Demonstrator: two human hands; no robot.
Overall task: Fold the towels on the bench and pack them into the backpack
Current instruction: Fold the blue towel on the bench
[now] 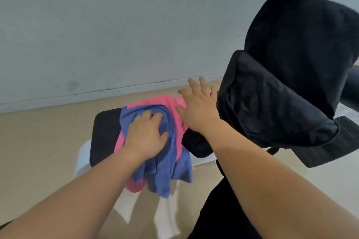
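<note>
A crumpled blue towel (pixel 167 167) lies on top of a pink towel (pixel 174 103) on the black bench (pixel 104 134); both hang over the near edge. My left hand (pixel 145 137) sits on the blue towel with its fingers curled into the cloth. Fingers spread and straight, my right hand (pixel 200 108) hovers at the pink towel's right edge, next to the black backpack (pixel 275 99). The backpack stands at the bench's right end and towers above my hands. Whether its opening is unzipped cannot be seen.
The bench has white legs (pixel 83 159) and stands on a beige floor. A pale wall (pixel 116 35) runs behind it. At the right, a black mesh chair seat (pixel 334 149) juts out beneath the backpack. My dark trouser leg (pixel 223 215) shows at the bottom.
</note>
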